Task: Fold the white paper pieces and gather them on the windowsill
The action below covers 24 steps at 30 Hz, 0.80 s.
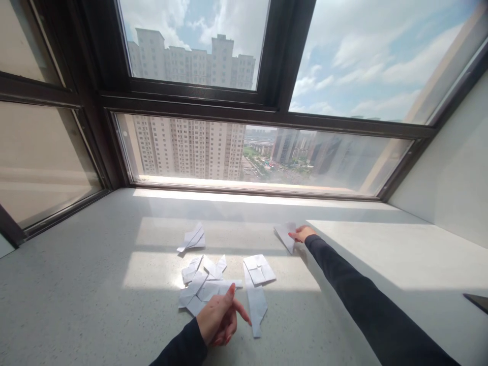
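Note:
My right hand (303,234) reaches far out over the white sill and pinches the edge of a folded white paper (284,235). Closer in, my left hand (223,317) holds nothing; its thumb and index finger are apart, the other fingers curled. The index fingertip is beside a long paper strip (256,305), and whether they touch I cannot tell. A square folded paper (260,269) overlaps the strip's upper end. Just beyond my left hand lies a loose pile of folded papers (194,291), partly hidden by it. Another folded paper (193,238) lies farther back.
The speckled white sill (95,284) runs up to a dark-framed window (198,99), with tall buildings outside. A white wall (453,168) bounds the right side. At the right edge is the tip of a dark flat object (476,302). Bands of sunlight cross the surface.

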Each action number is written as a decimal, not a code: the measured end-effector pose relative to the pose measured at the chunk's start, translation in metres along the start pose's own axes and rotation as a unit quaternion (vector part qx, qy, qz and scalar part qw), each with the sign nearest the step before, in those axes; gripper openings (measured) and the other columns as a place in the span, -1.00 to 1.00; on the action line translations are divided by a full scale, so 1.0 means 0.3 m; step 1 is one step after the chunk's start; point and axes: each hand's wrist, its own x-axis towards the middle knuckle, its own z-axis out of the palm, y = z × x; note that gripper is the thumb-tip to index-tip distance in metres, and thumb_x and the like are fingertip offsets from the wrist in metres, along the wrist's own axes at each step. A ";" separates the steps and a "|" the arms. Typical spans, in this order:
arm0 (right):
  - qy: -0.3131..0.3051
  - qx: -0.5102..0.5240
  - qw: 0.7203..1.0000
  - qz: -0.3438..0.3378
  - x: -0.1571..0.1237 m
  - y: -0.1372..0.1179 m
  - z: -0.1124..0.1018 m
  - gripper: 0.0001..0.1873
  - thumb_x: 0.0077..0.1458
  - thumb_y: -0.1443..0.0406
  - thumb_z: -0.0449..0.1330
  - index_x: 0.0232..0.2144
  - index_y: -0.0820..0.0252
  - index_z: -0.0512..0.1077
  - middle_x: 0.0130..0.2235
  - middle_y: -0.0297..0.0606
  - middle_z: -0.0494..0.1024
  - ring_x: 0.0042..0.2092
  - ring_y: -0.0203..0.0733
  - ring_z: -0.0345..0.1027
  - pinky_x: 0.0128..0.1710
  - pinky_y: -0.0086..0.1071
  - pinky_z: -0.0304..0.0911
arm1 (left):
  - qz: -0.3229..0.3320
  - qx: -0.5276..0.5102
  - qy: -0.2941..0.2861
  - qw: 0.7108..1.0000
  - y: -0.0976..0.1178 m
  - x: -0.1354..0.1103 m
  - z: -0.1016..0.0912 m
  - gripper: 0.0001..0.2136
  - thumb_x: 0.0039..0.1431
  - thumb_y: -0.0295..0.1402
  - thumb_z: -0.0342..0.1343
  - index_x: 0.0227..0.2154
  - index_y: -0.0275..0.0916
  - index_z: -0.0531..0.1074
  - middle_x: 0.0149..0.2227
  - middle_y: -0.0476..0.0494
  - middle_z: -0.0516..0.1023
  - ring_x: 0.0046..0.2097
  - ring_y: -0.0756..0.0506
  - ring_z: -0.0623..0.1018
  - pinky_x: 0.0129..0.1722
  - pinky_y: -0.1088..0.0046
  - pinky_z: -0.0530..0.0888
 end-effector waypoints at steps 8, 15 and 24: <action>0.037 -0.139 0.990 -0.010 0.039 0.013 0.044 -0.74 0.07 0.25 0.02 -0.19 0.25 0.28 -0.14 -0.22 0.34 -0.19 -0.21 0.27 -0.22 -0.25 0.23 | 0.023 -0.092 0.036 0.995 0.003 0.010 -0.023 -0.30 -0.14 0.21 -0.41 -0.73 -0.37 0.31 -0.90 0.04 0.18 -0.87 0.16 0.04 -0.86 0.62 -0.09; 0.118 -0.168 0.978 -0.044 0.053 0.043 0.063 -0.77 -0.04 0.24 0.12 -0.30 0.24 0.36 -0.18 -0.10 0.38 -0.12 -0.08 0.24 -0.14 -0.25 0.14 | 0.032 -0.107 0.052 0.992 0.021 0.002 -0.017 -0.32 -0.14 0.21 -0.36 -0.75 -0.37 0.30 -0.90 0.03 0.18 -0.87 0.16 0.07 -0.85 0.63 -0.09; 0.172 -0.125 0.975 -0.058 0.058 0.069 0.071 -0.72 -0.10 0.25 0.12 -0.30 0.29 0.37 -0.27 -0.06 0.42 -0.17 0.00 0.29 -0.22 -0.23 0.15 | 0.043 -0.137 0.047 0.988 0.019 0.002 -0.022 -0.39 -0.08 0.14 -0.27 -0.74 -0.37 0.32 -0.90 0.05 0.19 -0.87 0.17 0.05 -0.86 0.65 -0.04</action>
